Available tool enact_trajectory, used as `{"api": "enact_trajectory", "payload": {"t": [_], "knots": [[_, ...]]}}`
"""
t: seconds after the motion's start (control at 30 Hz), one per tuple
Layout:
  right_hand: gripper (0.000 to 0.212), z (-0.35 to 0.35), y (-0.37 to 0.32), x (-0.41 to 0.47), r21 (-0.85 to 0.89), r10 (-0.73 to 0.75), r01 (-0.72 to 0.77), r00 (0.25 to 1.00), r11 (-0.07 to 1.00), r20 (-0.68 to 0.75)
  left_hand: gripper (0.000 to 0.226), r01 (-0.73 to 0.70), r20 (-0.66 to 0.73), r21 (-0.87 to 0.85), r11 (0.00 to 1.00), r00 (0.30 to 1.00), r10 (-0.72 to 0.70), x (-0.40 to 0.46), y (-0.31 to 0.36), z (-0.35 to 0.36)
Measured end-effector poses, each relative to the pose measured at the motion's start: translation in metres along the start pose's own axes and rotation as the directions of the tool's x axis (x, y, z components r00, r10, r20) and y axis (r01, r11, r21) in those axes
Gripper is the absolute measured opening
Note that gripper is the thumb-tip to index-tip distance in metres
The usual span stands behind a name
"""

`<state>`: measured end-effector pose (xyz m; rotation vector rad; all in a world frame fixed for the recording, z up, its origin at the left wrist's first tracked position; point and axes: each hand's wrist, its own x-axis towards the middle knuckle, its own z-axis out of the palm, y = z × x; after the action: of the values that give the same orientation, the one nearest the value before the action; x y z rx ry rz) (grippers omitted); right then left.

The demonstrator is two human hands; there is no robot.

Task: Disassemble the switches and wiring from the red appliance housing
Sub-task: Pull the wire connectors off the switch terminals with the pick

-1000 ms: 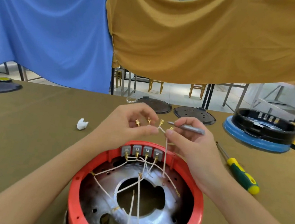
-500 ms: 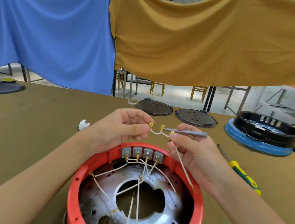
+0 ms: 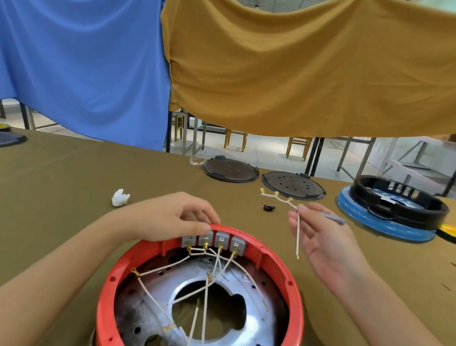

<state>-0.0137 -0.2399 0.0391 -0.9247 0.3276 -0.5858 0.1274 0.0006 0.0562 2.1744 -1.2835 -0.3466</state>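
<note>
Where the blue cloth (image 3: 73,50) and the mustard cloth (image 3: 318,69) hang side by side across the back, I log them as the largest items in view, above the olive tabletop (image 3: 48,195).

Red appliance housing (image 3: 204,298): round, open side up, at the near edge of the tabletop between my forearms; a silver metal plate (image 3: 244,342) with a large central hole lies inside it.

Black ring housing (image 3: 399,202) on a blue base (image 3: 380,221): far right, a yellow disc (image 3: 455,233) just beside it.

Two dark round plates (image 3: 231,170) (image 3: 293,185): far centre, side by side.

Left hand (image 3: 170,217): fingers curled over the far rim of the housing, thumb tip touching the leftmost switch.

Right hand (image 3: 324,240): raised to the right of the housing, palm showing, thumb and forefinger pinching a loose wire harness (image 3: 283,200) together with a grey tool (image 3: 329,217); one lead hangs down across the palm, apart from the housing.

Switches (image 3: 215,239): four grey blocks in a row on the inner far wall of the housing.

White wires (image 3: 208,284): running from the brass terminals under the switches down across the plate.

White scrap (image 3: 120,197): on the tabletop, left of my left hand.

Small black part (image 3: 269,207): on the tabletop between my hands and the dark plates.
</note>
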Motion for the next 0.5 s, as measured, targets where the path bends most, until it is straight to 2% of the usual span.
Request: {"api": "enact_trajectory", "payload": {"t": [0.07,0.17,0.2,0.27,0.33,0.37,0.43,0.5], "knots": [[0.025,-0.013,-0.01,0.008,-0.242,-0.112,0.1,0.993,0.965,-0.034,0.015,-0.014,-0.078,-0.018,1.0,0.997,0.012,0.003,-0.001,0.002],[0.02,-0.035,-0.014,0.019,-0.601,-0.238,0.164,0.97,0.782,-0.044,0.011,0.0,-0.2,0.003,1.0,0.98,0.001,0.008,-0.005,0.008],[0.019,-0.04,-0.011,0.023,-0.711,-0.265,0.167,0.964,0.683,-0.028,0.008,0.013,-0.235,0.013,1.0,0.972,-0.01,0.01,-0.006,0.01],[0.018,-0.05,-0.003,0.031,-0.91,-0.329,0.168,0.944,0.378,0.037,0.003,0.041,-0.286,0.03,0.999,0.958,-0.03,0.012,-0.007,0.013],[0.019,-0.057,0.004,0.037,-0.984,-0.397,0.158,0.911,0.083,0.113,0.005,0.07,-0.337,0.055,0.996,0.94,-0.047,0.013,-0.007,0.015],[0.02,-0.06,0.005,0.04,-0.987,-0.425,0.157,0.895,0.016,0.136,0.008,0.084,-0.367,0.063,0.994,0.928,-0.055,0.014,-0.007,0.016],[0.021,-0.063,0.004,0.043,-0.983,-0.469,0.183,0.868,0.0,0.161,0.015,0.103,-0.413,0.065,0.993,0.908,-0.067,0.015,-0.008,0.017],[0.018,-0.063,0.002,0.042,-0.974,-0.499,0.225,0.847,0.02,0.185,0.014,0.106,-0.362,0.027,0.994,0.928,-0.089,0.013,-0.008,0.013]]}}
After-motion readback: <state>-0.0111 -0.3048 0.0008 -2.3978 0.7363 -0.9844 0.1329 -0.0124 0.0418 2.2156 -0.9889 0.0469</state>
